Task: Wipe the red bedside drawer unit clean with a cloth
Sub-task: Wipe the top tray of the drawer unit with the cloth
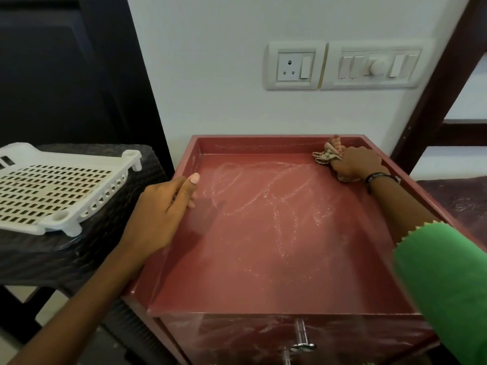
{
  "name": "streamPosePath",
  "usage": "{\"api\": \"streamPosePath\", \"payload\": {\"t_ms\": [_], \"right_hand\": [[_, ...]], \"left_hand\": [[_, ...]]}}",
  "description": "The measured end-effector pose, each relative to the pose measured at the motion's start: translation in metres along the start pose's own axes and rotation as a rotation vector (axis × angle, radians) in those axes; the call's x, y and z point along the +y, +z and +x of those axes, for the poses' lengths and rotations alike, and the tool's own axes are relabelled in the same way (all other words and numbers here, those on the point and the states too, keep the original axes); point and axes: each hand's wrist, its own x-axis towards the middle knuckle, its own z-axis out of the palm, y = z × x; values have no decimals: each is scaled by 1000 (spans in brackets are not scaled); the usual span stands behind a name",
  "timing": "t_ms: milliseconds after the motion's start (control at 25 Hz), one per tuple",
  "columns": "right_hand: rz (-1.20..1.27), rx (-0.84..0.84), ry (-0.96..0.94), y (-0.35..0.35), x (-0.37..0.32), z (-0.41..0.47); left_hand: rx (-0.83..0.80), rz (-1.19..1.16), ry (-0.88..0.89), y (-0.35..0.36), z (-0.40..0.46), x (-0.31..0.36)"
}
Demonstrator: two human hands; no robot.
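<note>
The red bedside drawer unit (276,259) fills the lower middle, its recessed top marked with pale wet or dusty streaks. My left hand (160,209) grips the unit's left rim, thumb over the edge. My right hand (355,163) presses a crumpled beige and pink striped cloth (328,154) into the far right corner of the top. A dark bracelet sits on that wrist, and a green sleeve covers the forearm. A chrome drawer knob (301,338) shows on the front below.
A white perforated plastic tray (52,188) lies on a dark woven stool (87,254) to the left. White wall with a socket and switch panel (342,65) behind. A dark wooden frame (442,83) rises at the right, a dark door at far left.
</note>
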Motion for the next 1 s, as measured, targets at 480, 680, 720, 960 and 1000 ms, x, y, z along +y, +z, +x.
{"api": "streamPosePath", "payload": {"t_ms": [480,680,720,960,1000], "right_hand": [[55,30,-77,17,15,5],[84,94,-56,38,29,0],[79,94,-35,43,28,-1],[249,80,164,37,6,11],[275,66,172,35,-8,11]], "left_hand": [[152,-617,-397,-20,-7,10],[264,-953,-610,-40,-64,15],[275,-946,-651,-36,-72,19],[404,-952,-768,-21,-72,27],[436,-947,-763,-19,-72,26]]}}
